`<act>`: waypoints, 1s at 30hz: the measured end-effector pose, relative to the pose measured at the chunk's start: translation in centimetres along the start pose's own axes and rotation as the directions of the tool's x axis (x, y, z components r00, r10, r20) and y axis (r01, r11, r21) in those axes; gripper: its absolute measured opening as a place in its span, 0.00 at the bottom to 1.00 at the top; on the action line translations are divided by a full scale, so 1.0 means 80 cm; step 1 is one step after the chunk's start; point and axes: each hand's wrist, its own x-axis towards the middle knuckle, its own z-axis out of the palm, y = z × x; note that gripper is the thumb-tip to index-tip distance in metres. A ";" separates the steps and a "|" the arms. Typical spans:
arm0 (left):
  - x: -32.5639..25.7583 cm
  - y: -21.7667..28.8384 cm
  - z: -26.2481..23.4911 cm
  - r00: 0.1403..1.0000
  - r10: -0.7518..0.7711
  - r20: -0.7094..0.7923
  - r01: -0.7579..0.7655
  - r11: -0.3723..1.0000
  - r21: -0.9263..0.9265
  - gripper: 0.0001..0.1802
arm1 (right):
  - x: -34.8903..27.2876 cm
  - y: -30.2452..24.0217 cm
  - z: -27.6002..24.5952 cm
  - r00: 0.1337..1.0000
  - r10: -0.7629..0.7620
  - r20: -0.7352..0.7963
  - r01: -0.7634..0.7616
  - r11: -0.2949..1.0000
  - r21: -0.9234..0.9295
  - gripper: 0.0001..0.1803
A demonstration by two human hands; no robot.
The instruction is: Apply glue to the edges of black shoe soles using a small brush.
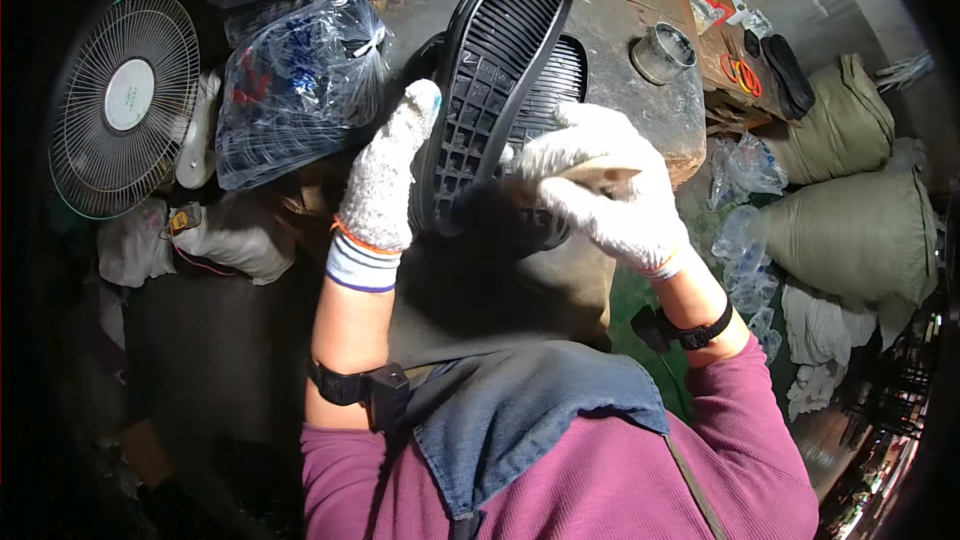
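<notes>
My left hand (385, 175), in a white knit glove, grips the left edge of a black shoe sole (495, 70) and holds it up on end, its gridded inner side facing me. My right hand (610, 190), also gloved, is closed on a small wooden-handled brush (600, 177) whose tip touches the lower part of the sole. A second black sole (565, 70) lies behind the first on the work table (640, 110).
A round metal tin (662, 52) stands on the table to the right. Clear plastic bags of goods (295, 90) lie at the left, beside a round fan (125, 100). Stuffed green sacks (850, 230) and crumpled plastic sit on the floor at right.
</notes>
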 end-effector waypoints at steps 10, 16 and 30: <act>-0.023 0.013 0.020 0.938 0.257 0.230 -0.335 0.515 0.789 0.23 | 0.016 -0.006 -0.022 0.895 0.423 -0.140 -0.312 0.818 0.483 0.09; -0.008 0.035 0.035 0.926 -0.348 0.143 0.376 0.878 -0.297 0.24 | 0.024 0.018 -0.047 0.890 0.414 -0.192 -0.316 0.862 0.397 0.10; -0.027 0.018 0.056 0.936 -0.310 0.170 0.244 0.914 0.324 0.46 | 0.046 0.046 -0.055 0.956 -0.239 -0.172 0.051 0.710 -0.702 0.12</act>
